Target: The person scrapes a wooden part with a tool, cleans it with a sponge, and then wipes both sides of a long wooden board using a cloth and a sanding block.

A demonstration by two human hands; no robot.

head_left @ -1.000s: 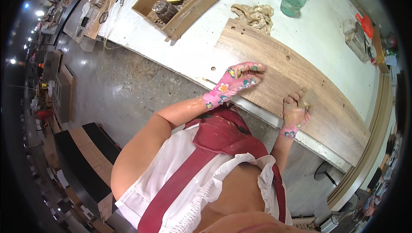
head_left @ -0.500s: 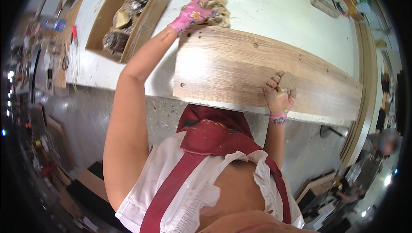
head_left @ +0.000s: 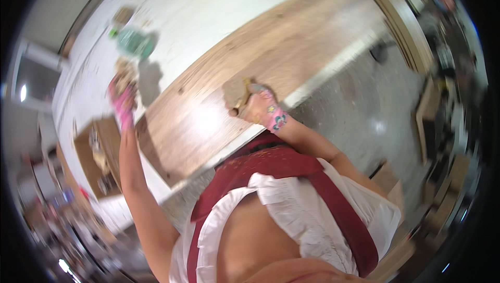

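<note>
My left hand [head_left: 123, 102], in a pink patterned glove, is raised at the left with its fingers closed on a crumpled beige rag [head_left: 125, 72]. Just beyond it a clear green bottle [head_left: 136, 42] with a green cap stands or lies on the white table; motion smears it. My right hand [head_left: 263, 108], gloved with bare fingertips, grips a flat tan pad [head_left: 236, 93] against or just above the wood-grain board [head_left: 208, 90]. The long board has small drilled holes and lies along the table's front edge.
An open cardboard box [head_left: 86, 150] with several wrapped items sits near the left forearm. Upright wooden strips [head_left: 388, 17] stand at the table's right end. A small brown block [head_left: 123, 15] lies beyond the bottle. Grey floor [head_left: 338, 106] shows past the front edge.
The view has swung round, so the table now slants. My left hand has left the board's far corner with the rag, toward the bottle. My right hand has slid leftward along the board with the pad.
</note>
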